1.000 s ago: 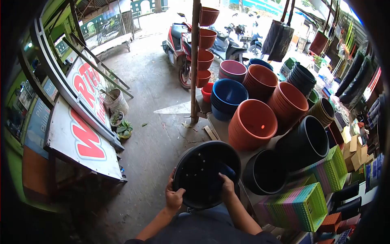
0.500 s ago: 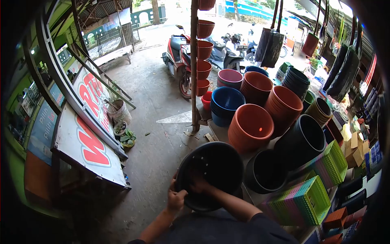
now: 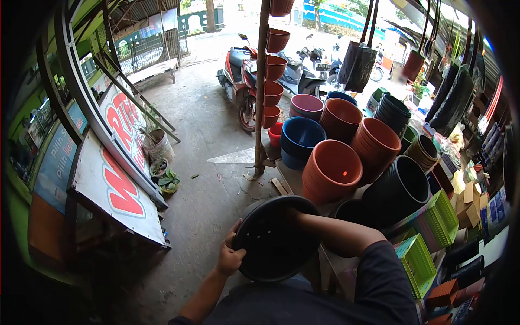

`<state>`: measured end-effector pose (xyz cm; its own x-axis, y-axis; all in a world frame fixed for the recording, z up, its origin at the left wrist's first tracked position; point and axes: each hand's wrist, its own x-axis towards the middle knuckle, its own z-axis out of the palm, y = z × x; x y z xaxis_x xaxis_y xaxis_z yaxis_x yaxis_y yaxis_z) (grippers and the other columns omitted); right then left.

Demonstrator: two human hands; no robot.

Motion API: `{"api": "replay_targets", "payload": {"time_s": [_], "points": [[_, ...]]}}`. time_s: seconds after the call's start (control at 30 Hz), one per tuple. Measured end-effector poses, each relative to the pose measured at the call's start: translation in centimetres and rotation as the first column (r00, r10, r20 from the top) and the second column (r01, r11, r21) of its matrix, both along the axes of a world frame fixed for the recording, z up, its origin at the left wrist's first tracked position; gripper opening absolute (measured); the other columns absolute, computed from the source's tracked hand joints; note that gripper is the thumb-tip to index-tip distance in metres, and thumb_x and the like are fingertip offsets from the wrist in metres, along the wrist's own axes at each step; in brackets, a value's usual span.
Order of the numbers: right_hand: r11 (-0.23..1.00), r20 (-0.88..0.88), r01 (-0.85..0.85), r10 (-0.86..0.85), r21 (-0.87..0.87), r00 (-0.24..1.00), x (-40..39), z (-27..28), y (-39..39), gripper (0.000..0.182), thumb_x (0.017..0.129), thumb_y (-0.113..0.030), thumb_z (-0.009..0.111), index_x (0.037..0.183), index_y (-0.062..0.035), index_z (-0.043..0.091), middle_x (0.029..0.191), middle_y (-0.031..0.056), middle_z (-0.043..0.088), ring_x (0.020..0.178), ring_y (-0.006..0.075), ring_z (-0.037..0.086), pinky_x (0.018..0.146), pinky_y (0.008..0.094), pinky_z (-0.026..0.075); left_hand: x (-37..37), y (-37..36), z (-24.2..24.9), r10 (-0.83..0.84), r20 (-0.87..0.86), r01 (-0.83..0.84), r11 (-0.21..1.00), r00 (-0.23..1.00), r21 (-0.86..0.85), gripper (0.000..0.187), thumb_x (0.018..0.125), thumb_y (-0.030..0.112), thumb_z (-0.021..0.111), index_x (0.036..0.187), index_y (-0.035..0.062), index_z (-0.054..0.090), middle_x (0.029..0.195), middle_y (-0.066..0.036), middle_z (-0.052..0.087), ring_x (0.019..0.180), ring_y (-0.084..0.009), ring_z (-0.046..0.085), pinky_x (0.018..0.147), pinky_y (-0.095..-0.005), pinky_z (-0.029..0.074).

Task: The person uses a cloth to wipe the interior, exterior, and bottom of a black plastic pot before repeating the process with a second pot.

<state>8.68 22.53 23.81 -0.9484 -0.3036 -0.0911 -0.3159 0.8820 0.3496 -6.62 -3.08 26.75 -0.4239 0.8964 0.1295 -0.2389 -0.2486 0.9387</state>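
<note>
A large black plastic pot point(image 3: 271, 260) is tipped toward me in front of my body, with small holes showing in its dark inside. My left hand point(image 3: 231, 255) is closed on its left rim, thumb over the edge. Deep in the pot, near the far right of its inner wall, is my right hand point(image 3: 293, 215). Shadow hides its fingers, so I cannot make out whether it grips anything. My right forearm crosses over the pot's right rim. Just beyond the pot stands a stack of orange pots point(image 3: 331, 170).
Right of me are black pots point(image 3: 401, 187), a blue pot stack point(image 3: 303, 135) and green baskets point(image 3: 420, 265). A post point(image 3: 261, 108) carries hanging brown pots. A white sign board point(image 3: 116, 189) leans at left, near potted plants point(image 3: 168, 181). A red motorbike point(image 3: 238, 81) is parked ahead.
My right hand has moved from the pot's left inner side to its far right side, and the elbow has swung outward. The pot has shifted slightly; my left hand still holds its rim.
</note>
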Motion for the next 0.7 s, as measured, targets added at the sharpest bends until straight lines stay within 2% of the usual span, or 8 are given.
{"api": "replay_targets", "payload": {"time_s": [0.1,0.2,0.3,0.43,0.53,0.57,0.63,0.7], "points": [[0.999,-0.087,0.013,-0.01,0.03,0.996,-0.1,-0.8,0.3,0.051,0.088,-0.03,0.048,0.131,-0.0019,0.053,0.128,0.0282,0.055,0.124,0.039,0.051,0.108,0.0468,0.036,-0.3,0.3,0.5,0.013,-0.046,-0.014,1.0,0.999,-0.021,0.043,0.068,-0.016,0.048,0.103,0.0018,0.065,0.153,-0.019,0.033,0.143,-0.0276,0.029,0.114,-0.0363,0.024],[0.925,0.132,0.342,-0.323,-0.165,0.937,0.9,-3.6,-1.8,0.052,0.089,-0.03,0.047,0.132,-0.0009,0.052,0.129,0.0284,0.054,0.124,0.0394,0.05,0.108,0.0466,0.035,-0.5,0.2,1.3,0.108,-0.174,-0.109,0.994,0.979,0.005,0.043,0.067,-0.016,0.047,0.103,0.0005,0.064,0.153,-0.019,0.032,0.142,-0.0273,0.031,0.113,-0.0361,0.026],[0.744,0.29,0.596,-0.523,-0.303,0.801,1.6,-6.9,-6.0,0.052,0.09,-0.03,0.046,0.132,0.0,0.051,0.129,0.0286,0.054,0.125,0.0398,0.049,0.109,0.0465,0.034,-0.7,0.0,1.7,0.114,0.033,-0.115,0.993,0.993,0.022,0.045,0.066,-0.016,0.046,0.104,-0.0013,0.064,0.153,-0.018,0.032,0.141,-0.0254,0.033,0.112,-0.0346,0.028],[0.522,0.222,0.491,-0.494,-0.697,0.841,-1.0,-7.3,-12.3,0.052,0.091,-0.031,0.045,0.132,0.0012,0.05,0.129,0.0289,0.053,0.125,0.0404,0.049,0.109,0.0463,0.033,0.1,0.0,0.9,0.11,0.104,-0.111,0.994,0.988,0.001,0.049,0.066,-0.015,0.046,0.11,-0.0027,0.063,0.155,-0.015,0.03,0.142,-0.0225,0.03,0.113,-0.0328,0.027],[0.158,0.169,0.263,-0.442,-0.952,0.881,-3.3,-9.3,-13.4,0.055,0.093,-0.031,0.043,0.137,0.0025,0.045,0.134,0.03,0.049,0.13,0.0405,0.044,0.112,0.0454,0.029,1.6,-0.2,-0.6,0.069,0.155,-0.061,0.996,0.986,-0.058,0.053,0.066,-0.014,0.048,0.116,-0.0029,0.061,0.156,-0.012,0.03,0.143,-0.0216,0.028,0.113,-0.0322,0.026],[0.014,0.362,0.4,-0.401,-0.916,0.842,-3.9,-8.7,-12.4,0.056,0.096,-0.034,0.041,0.138,0.0031,0.044,0.137,0.0287,0.046,0.131,0.04,0.042,0.113,0.0442,0.028,1.9,-0.2,-0.9,0.057,0.173,-0.045,0.996,0.983,-0.071,0.055,0.066,-0.015,0.048,0.119,-0.003,0.06,0.156,-0.012,0.029,0.143,-0.0213,0.028,0.113,-0.032,0.026],[-0.38,0.534,0.387,-0.457,-0.84,0.711,-4.7,-6.7,-10.6,0.057,0.099,-0.038,0.039,0.138,0.0028,0.044,0.14,0.0251,0.046,0.131,0.0375,0.043,0.114,0.0427,0.028,2.5,-0.3,-1.7,0.034,0.21,-0.014,0.995,0.977,-0.097,0.059,0.067,-0.015,0.049,0.125,-0.0031,0.057,0.156,-0.011,0.029,0.143,-0.0207,0.028,0.113,-0.0315,0.026],[-0.774,0.607,-0.117,-0.571,-0.622,0.552,-5.6,-5.4,-8.6,0.052,0.101,-0.038,0.036,0.132,0.0008,0.05,0.132,0.0186,0.054,0.123,0.0324,0.051,0.108,0.0419,0.035,3.2,-0.2,0.1,0.047,0.221,-0.045,0.999,0.974,-0.017,0.062,0.069,-0.018,0.048,0.129,-0.0029,0.055,0.156,-0.011,0.028,0.143,-0.0206,0.029,0.114,-0.0316,0.028]]}}
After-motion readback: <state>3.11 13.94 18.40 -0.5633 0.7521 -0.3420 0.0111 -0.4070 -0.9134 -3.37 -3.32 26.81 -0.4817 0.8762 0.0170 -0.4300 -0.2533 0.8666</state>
